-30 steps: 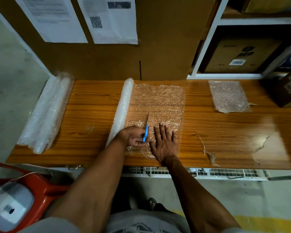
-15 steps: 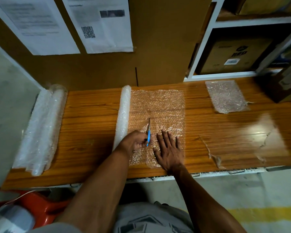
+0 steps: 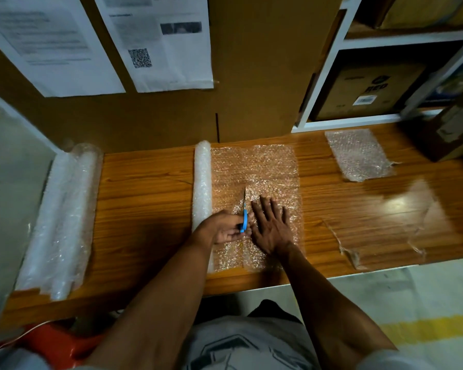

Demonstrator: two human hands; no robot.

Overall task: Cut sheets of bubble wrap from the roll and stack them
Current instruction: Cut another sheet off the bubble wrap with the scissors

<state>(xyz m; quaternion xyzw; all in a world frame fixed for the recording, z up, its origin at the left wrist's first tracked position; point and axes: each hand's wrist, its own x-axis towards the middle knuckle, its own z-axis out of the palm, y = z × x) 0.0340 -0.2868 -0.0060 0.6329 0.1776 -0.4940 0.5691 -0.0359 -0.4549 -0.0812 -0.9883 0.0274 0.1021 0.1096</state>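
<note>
1. Head view: the left hand (image 3: pixel 226 228) grips blue-handled scissors (image 3: pixel 243 213), blades pointing toward the table's (image 3: pixel 145 209) back edge, partway through the unrolled bubble wrap (image 3: pixel 254 169).
2. The right hand (image 3: pixel 271 225) lies flat, fingers straight, pressing the sheet down just right of the cut line.
3. The roll (image 3: pixel 202 182) sits along the sheet's left side, mid-table.
4. One cut sheet (image 3: pixel 358 154) waits near the back right corner; spare rolls (image 3: pixel 62 217) rest at the left end.
5. Step in hand, I'd say: mid-cut, near half remaining.
6. Next calls for running the blades straight to the back edge, holding the wrap taut, then carrying the piece to the stack.
</note>
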